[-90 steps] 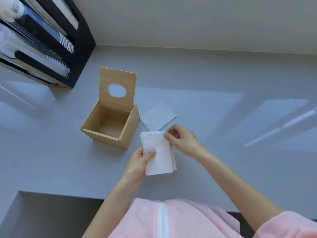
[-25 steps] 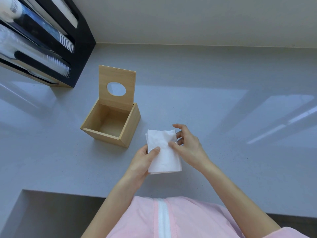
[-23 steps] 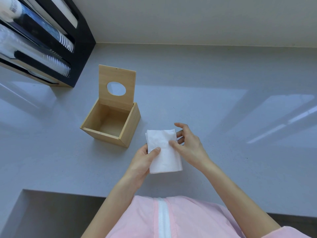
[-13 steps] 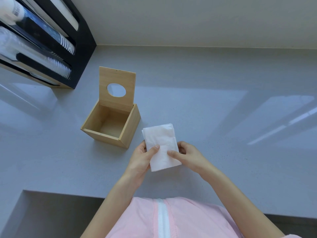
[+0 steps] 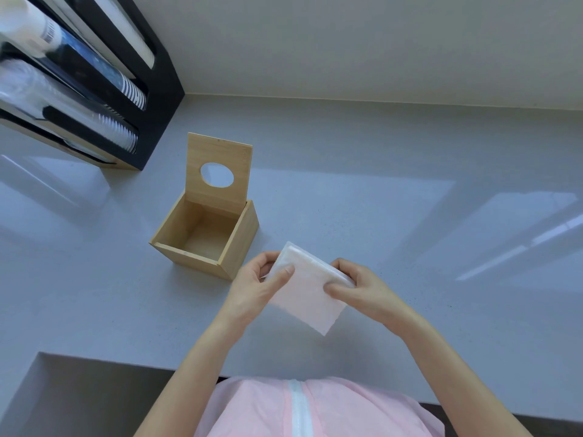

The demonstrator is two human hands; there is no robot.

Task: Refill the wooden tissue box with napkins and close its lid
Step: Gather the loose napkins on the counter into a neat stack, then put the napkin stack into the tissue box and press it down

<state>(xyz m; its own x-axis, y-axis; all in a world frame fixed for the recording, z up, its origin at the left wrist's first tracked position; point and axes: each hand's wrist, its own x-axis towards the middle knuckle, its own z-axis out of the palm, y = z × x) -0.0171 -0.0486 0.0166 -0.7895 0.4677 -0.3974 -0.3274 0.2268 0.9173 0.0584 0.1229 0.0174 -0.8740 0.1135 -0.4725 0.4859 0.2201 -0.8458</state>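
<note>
Holding the napkins [image 5: 307,291] by two sides, the left hand [image 5: 252,288] and right hand [image 5: 362,287] pinch them at 4 o'clock from the open wooden tissue box [image 5: 205,238]. The soft stack might bend, catch on the rim, or bump the lid [image 5: 219,168] shut.

Black rack [image 5: 148,99] of cup stacks, cut off by the left and top edges; its upper contents blurred. Fingers [image 5: 268,258] of the left hand partly hidden behind the napkins [image 5: 307,294]. Both forearms leave the bottom edge.

Napkins [image 5: 307,294] between both hands, box [image 5: 205,238] open
</note>
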